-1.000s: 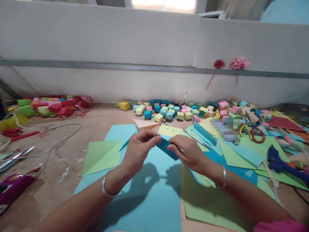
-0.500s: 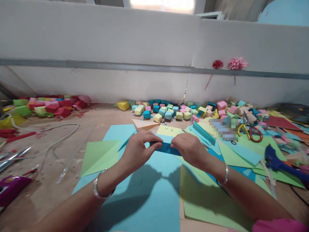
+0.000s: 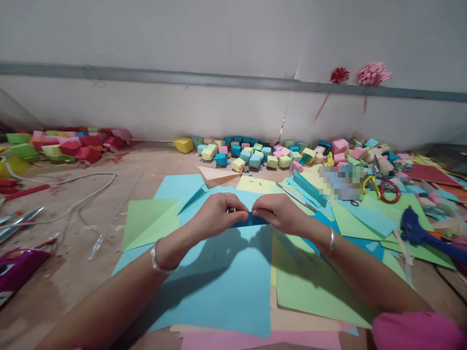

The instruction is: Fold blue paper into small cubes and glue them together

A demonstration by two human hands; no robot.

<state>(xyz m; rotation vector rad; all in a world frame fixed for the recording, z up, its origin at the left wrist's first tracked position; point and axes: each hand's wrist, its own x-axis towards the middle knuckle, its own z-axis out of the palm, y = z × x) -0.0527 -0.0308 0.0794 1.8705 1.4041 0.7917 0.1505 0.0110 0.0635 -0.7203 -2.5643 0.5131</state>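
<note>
Paper strip [image 3: 260, 219] between the hands [image 3: 217, 214], sheet [image 3: 237, 291] below, cubes [image 3: 256, 160] behind, scissors [image 3: 390, 200] rightward.

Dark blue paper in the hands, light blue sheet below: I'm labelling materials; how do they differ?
The dark blue paper is darker and smaller than the light blue sheet. The left hand and right hand hold the dark blue paper; the light blue sheet lies flat. Both are blue.
</note>
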